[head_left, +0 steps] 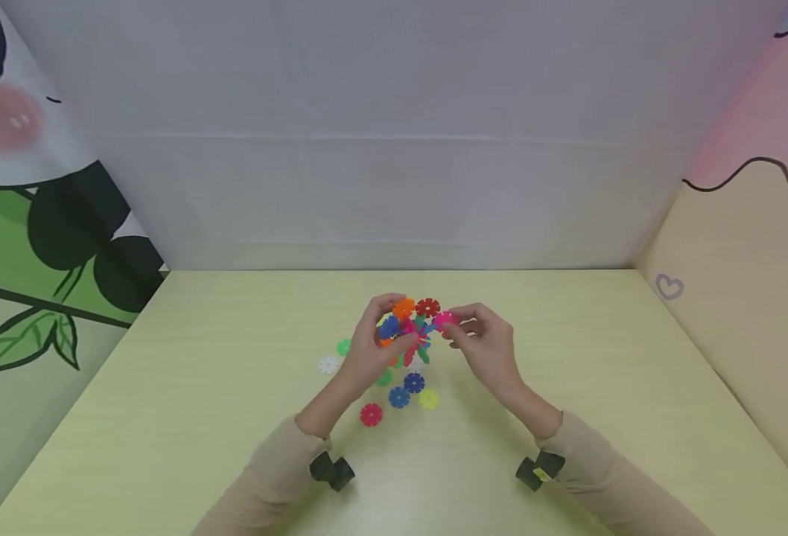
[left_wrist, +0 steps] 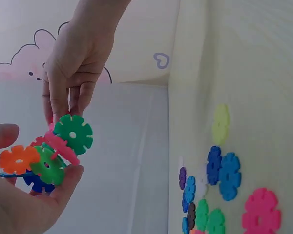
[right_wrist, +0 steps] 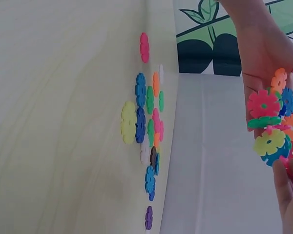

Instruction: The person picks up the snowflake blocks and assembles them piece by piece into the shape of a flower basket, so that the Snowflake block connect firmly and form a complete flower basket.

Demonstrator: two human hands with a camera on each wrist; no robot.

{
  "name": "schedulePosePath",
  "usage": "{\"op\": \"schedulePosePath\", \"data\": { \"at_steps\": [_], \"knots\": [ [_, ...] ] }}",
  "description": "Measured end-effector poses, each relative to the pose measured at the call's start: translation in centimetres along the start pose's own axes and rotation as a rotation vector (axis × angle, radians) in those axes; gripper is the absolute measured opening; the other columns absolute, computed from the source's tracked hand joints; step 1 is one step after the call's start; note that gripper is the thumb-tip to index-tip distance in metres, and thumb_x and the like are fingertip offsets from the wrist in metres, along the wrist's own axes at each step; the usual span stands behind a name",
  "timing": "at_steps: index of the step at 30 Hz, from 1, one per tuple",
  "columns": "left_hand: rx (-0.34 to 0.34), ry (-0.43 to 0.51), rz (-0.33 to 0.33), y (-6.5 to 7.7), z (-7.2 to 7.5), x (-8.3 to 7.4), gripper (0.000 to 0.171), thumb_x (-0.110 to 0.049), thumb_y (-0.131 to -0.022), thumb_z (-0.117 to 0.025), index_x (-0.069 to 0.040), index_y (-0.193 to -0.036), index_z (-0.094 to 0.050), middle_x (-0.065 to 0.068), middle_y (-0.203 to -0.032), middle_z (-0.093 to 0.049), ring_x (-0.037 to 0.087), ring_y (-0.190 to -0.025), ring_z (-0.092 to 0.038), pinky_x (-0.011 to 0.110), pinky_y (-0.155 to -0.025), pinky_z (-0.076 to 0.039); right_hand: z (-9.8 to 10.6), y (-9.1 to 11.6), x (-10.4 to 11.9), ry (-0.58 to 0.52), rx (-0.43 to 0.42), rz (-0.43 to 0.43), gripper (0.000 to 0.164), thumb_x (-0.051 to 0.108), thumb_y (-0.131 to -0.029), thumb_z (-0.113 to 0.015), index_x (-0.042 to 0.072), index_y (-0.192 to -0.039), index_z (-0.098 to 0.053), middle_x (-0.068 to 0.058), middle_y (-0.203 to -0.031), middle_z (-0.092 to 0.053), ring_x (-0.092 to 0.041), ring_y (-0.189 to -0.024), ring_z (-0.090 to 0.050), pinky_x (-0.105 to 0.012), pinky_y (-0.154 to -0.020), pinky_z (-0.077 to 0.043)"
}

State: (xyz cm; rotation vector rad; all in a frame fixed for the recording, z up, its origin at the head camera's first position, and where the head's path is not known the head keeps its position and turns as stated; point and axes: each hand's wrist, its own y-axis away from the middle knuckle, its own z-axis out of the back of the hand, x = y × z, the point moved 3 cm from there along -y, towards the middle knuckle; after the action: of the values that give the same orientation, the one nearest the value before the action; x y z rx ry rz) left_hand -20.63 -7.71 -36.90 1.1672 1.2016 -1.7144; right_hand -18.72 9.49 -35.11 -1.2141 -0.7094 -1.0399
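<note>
My left hand (head_left: 366, 351) holds a cluster of interlocking snowflake discs (head_left: 423, 341) above the table, with fingers and thumb on either side of it. The cluster mixes orange, blue, green, yellow, red and pink notched discs joined at angles. At its right side my right hand (head_left: 491, 348) pinches a pink snowflake disc (head_left: 444, 320) between thumb and fingers, against the cluster. In the left wrist view a green disc (left_wrist: 81, 138) stands out on the cluster near the right fingers. The right wrist view shows a pink disc (right_wrist: 263, 103) facing out; the right hand's grip is partly cut off there.
Loose discs lie on the pale table (head_left: 233, 357) below the hands, among them a red one (head_left: 371, 415), a yellow one (head_left: 429, 399), a blue one (head_left: 398, 397) and a white one (head_left: 328, 365). A grey-white wall (head_left: 394, 193) rises behind the table.
</note>
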Motion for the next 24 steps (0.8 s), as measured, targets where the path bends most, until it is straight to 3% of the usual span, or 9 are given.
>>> {"op": "schedulePosePath", "data": {
  "at_steps": [3, 5, 10, 16, 24],
  "knots": [
    [0.031, 0.053, 0.023, -0.4, 0.4, -0.3, 0.034, -0.002, -0.087, -0.057, -0.003, -0.119, -0.044, 0.011, -0.125, -0.046, 0.031, -0.105, -0.053, 0.03, -0.081, -0.051, -0.1, 0.2, 1.1, 0.024, 0.027, 0.027, 0.018, -0.003, -0.081, -0.063, -0.008, -0.098, -0.059, -0.021, -0.089, -0.065, -0.032, -0.074, -0.065, -0.026, -0.063, -0.055],
    [0.045, 0.06, 0.034, -0.5, 0.5, -0.6, 0.03, -0.001, -0.087, -0.055, -0.002, -0.116, -0.046, 0.014, -0.123, -0.047, 0.033, -0.103, -0.055, 0.03, -0.081, -0.051, -0.2, 0.2, 1.3, 0.032, 0.043, 0.037, 0.018, -0.004, -0.081, -0.063, -0.008, -0.098, -0.059, -0.021, -0.088, -0.065, -0.032, -0.074, -0.065, -0.026, -0.063, -0.055],
    [0.059, -0.031, 0.037, -0.6, 0.6, -0.7, 0.041, -0.002, -0.084, -0.061, -0.007, -0.122, -0.047, 0.012, -0.121, -0.052, 0.025, -0.117, -0.045, 0.041, -0.092, -0.045, -0.4, 0.2, 1.4, 0.042, 0.058, 0.077, 0.017, -0.005, -0.08, -0.063, -0.008, -0.097, -0.06, -0.02, -0.087, -0.065, -0.032, -0.073, -0.064, -0.025, -0.063, -0.054],
    [0.121, 0.0, 0.09, -0.7, 0.5, -0.5, 0.046, -0.002, -0.08, -0.065, -0.008, -0.123, -0.05, 0.009, -0.123, -0.053, 0.025, -0.115, -0.049, 0.039, -0.088, -0.048, -0.6, 0.3, 1.5, 0.048, 0.06, 0.12, 0.016, -0.006, -0.079, -0.064, -0.008, -0.095, -0.061, -0.019, -0.085, -0.065, -0.033, -0.07, -0.063, -0.022, -0.061, -0.054],
    [0.066, -0.014, 0.105, -0.5, 0.1, 0.1, 0.041, -0.002, -0.078, -0.068, -0.005, -0.117, -0.055, 0.011, -0.118, -0.056, 0.025, -0.109, -0.054, 0.032, -0.082, -0.051, -0.9, 0.6, 1.8, 0.093, 0.071, 0.2, 0.015, -0.008, -0.078, -0.064, -0.008, -0.093, -0.062, -0.019, -0.085, -0.065, -0.033, -0.069, -0.064, -0.02, -0.06, -0.053]
  ]
}}
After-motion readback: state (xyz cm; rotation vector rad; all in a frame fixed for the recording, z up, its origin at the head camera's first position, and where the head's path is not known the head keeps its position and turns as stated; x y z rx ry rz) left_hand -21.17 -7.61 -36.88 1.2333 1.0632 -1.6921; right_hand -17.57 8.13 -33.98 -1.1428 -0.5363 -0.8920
